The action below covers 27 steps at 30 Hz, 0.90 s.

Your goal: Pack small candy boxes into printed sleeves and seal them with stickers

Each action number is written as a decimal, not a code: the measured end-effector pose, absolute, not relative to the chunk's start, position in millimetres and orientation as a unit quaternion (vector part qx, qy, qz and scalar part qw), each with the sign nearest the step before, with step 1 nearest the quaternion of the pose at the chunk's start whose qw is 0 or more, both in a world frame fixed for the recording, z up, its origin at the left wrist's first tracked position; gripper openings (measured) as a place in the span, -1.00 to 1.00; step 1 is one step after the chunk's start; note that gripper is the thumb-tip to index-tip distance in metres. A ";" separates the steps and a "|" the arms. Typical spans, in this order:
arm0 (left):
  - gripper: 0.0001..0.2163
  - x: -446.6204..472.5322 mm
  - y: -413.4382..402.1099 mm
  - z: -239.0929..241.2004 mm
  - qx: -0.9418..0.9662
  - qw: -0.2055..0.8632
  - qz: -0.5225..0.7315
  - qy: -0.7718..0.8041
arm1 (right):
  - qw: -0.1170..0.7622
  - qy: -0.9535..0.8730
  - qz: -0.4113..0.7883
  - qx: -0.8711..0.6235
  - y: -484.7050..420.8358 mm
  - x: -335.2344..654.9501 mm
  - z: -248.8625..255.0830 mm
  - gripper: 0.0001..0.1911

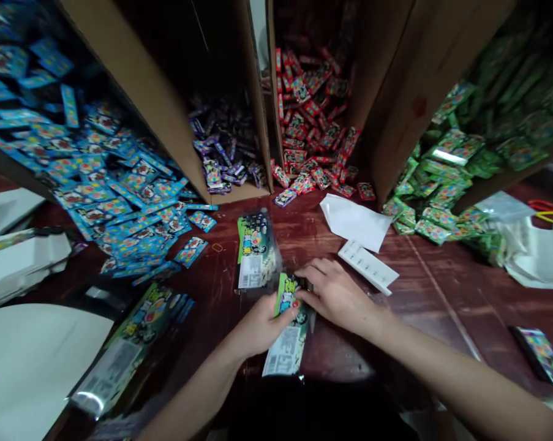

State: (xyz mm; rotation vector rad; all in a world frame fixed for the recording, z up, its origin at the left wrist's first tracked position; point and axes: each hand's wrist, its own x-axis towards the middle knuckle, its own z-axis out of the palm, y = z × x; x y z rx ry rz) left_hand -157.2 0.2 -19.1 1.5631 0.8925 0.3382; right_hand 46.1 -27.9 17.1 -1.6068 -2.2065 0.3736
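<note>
Close to the table's front edge, a long printed plastic pouch (285, 349) in green, black and white is held between both hands. My left hand (260, 324) grips its left side, with the thumb lying across the front. At its upper right edge, my right hand (334, 294) has its fingers bent against the pouch; the fingertips are partly hidden. A second pouch (253, 251) of the same print lies flat just beyond. To the left rests another such pouch (124, 349), with blue packets showing at its upper end.
Cardboard bins hold heaps of blue packets (133, 184), purple packets (225, 153), red packets (308, 122) and green packets (446, 184), some spilling onto the table (423, 318). A white sheet (356, 220) and a folded white card (368, 266) lie right of the hands.
</note>
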 end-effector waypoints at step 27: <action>-0.36 -177.6 -5.4 -28.2 0.712 0.313 0.220 0.589 | 0.128 -0.645 0.226 -0.719 -53.0 26.9 -66.1 -0.51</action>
